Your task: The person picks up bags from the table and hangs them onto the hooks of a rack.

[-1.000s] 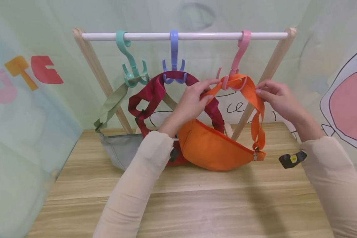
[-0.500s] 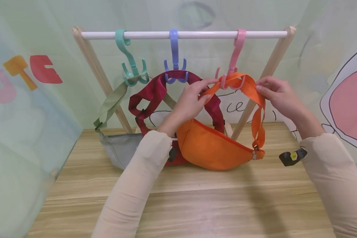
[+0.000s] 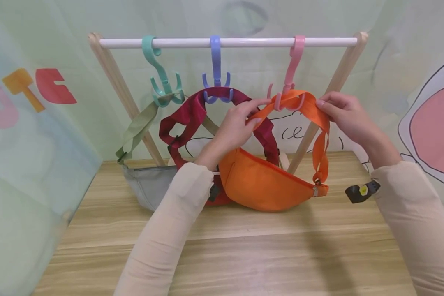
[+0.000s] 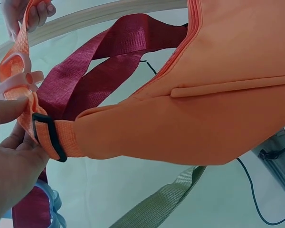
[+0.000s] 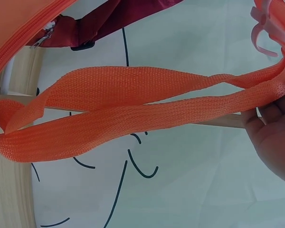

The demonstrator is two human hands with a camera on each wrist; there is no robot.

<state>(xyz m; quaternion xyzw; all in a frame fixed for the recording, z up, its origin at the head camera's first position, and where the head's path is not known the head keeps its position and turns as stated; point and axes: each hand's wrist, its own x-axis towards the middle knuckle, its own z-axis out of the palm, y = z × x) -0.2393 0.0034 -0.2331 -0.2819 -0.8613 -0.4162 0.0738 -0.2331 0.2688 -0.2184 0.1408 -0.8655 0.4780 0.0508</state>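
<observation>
An orange waist bag (image 3: 266, 183) hangs at a slant, its orange strap (image 3: 320, 119) looped over the lower prongs of a pink hook (image 3: 294, 61). My left hand (image 3: 237, 123) pinches the strap left of the hook. In the left wrist view, that hand's thumb and fingers hold the strap beside a black buckle (image 4: 50, 137). To the right of the hook, my right hand (image 3: 344, 113) pinches the strap's outer edge between thumb and fingers. The right wrist view shows the strap (image 5: 133, 90) running doubled and slightly twisted toward the right hand (image 5: 275, 135).
A wooden rack's white rod (image 3: 259, 42) carries the hooks. The blue hook (image 3: 216, 61) bears a dark red strap (image 3: 192, 109); the teal hook (image 3: 160, 74) bears a green strap (image 3: 138, 127). A grey bag (image 3: 148, 185) rests on the wooden table (image 3: 244, 255) behind my left arm.
The pink hook has shifted slightly left along the rod since one second ago. Both hands keep their hold on the orange strap, and the bag has barely moved.
</observation>
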